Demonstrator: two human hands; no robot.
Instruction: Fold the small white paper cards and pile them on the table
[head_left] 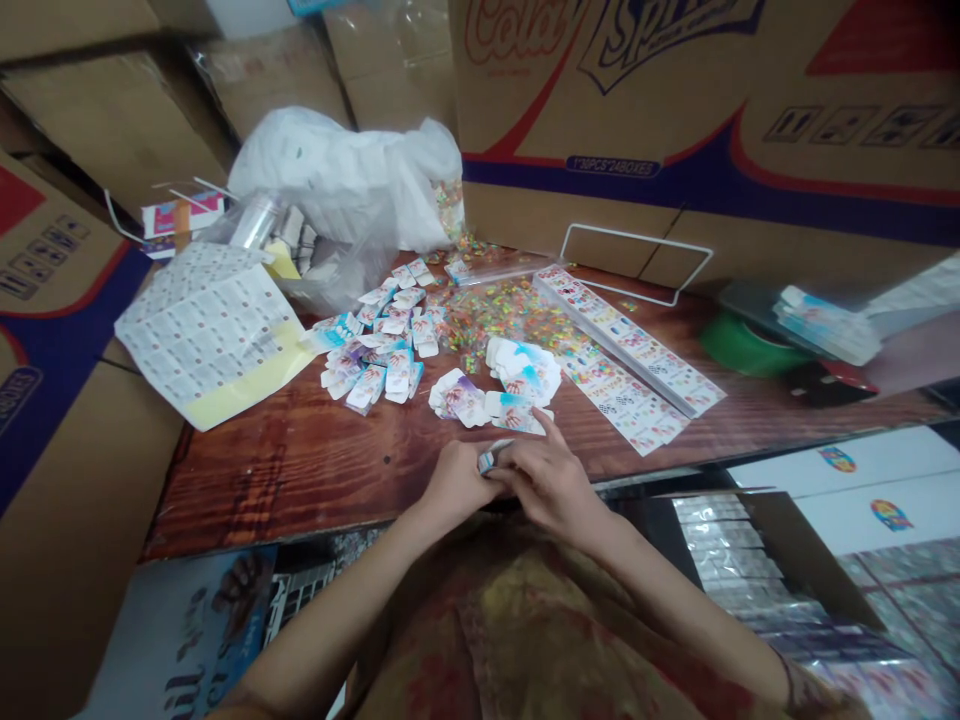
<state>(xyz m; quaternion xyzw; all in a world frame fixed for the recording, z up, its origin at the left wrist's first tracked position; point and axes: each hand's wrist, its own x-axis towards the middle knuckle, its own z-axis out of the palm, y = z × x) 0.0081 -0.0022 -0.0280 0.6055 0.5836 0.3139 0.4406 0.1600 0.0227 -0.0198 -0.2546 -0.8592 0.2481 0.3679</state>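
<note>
Close to my body at the table's front edge, my left hand [459, 478] and my right hand [553, 482] meet around a small printed carton [491, 457]. Both hands are closed on it, and my right index finger sticks out toward the flat cartons. Just beyond lie a blue-printed flat carton [517, 412], a purple-printed flat carton [457, 397] and a fanned stack of flat cartons [525, 368]. To the left is a heap of small folded cartons [386, 335]. Behind them, tiny colourful candy-like pieces [499, 310] are spread over the wood.
Printed sticker strips [637, 350] lie right of the pieces. A sheet of labels [217, 330] and a white plastic bag [337, 170] stand at the left. A green tape roll [739, 340] is at the right. Large cardboard boxes [705, 210] wall off the back.
</note>
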